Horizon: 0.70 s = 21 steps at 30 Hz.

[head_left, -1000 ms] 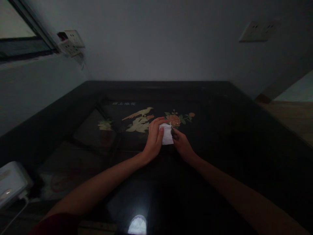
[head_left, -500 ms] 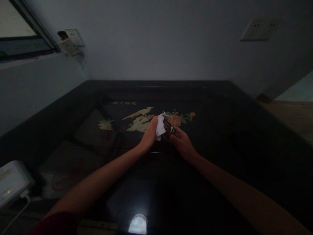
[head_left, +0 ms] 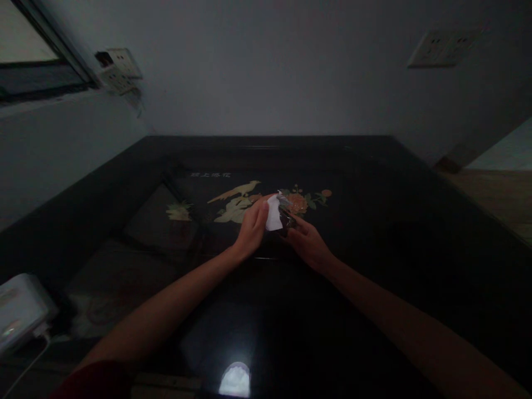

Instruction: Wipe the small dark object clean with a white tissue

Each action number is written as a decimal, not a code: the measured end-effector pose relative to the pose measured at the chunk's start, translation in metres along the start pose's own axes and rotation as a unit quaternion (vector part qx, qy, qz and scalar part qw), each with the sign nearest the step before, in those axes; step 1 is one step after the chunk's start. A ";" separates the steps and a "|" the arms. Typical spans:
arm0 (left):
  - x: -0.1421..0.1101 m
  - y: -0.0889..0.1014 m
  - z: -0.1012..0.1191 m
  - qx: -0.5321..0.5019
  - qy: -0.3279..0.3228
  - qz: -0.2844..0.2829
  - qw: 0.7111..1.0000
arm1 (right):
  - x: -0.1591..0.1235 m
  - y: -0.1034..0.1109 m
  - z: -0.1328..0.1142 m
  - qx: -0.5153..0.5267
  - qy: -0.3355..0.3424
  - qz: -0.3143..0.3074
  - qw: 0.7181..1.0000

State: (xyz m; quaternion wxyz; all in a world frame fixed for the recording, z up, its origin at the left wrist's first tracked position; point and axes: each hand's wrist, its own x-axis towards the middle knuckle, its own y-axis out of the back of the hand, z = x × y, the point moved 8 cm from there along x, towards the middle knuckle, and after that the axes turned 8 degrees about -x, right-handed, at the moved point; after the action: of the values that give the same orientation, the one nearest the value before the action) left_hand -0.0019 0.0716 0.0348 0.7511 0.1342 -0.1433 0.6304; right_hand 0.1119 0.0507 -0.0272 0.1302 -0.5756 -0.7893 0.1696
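Observation:
My left hand [head_left: 251,226] is closed on a piece of white tissue [head_left: 273,215], thumb on top. The tissue lies against a small, dark, glossy object [head_left: 286,220] whose kind I cannot make out in the dim light. My right hand [head_left: 308,243] pinches that object from the right with thumb and fingers. Both hands meet above the black glossy tabletop [head_left: 332,321], over its inlaid picture of a bird and flowers [head_left: 239,191]. Part of the dark object is hidden by the tissue and my fingers.
On the left edge sits a white box-shaped device [head_left: 22,310] with a white cable [head_left: 31,363]. Wall sockets [head_left: 444,49] are at the upper right, more sockets [head_left: 120,69] at the upper left by a window [head_left: 29,50]. A wall [head_left: 266,72] borders the table's far edge.
The dark object has turned slightly between my hands, and less of its shiny side shows. The tissue has shifted a little over it. Both arms stay nearly in place.

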 end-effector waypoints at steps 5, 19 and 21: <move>-0.004 -0.003 0.008 0.054 -0.067 -0.033 0.996 | -0.001 -0.002 0.001 0.013 -0.012 -0.025 1.000; -0.005 -0.005 0.012 0.091 -0.089 -0.028 0.991 | -0.001 -0.004 0.008 0.010 -0.023 -0.045 0.999; -0.007 -0.008 0.013 0.099 -0.104 -0.042 0.989 | 0.000 0.000 0.008 0.008 -0.026 -0.023 0.999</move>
State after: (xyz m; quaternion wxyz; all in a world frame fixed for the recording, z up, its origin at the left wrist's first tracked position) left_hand 0.0044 0.0591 0.0439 0.7407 0.2786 -0.1513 0.5923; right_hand 0.1084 0.0498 -0.0349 0.1181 -0.5513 -0.8043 0.1878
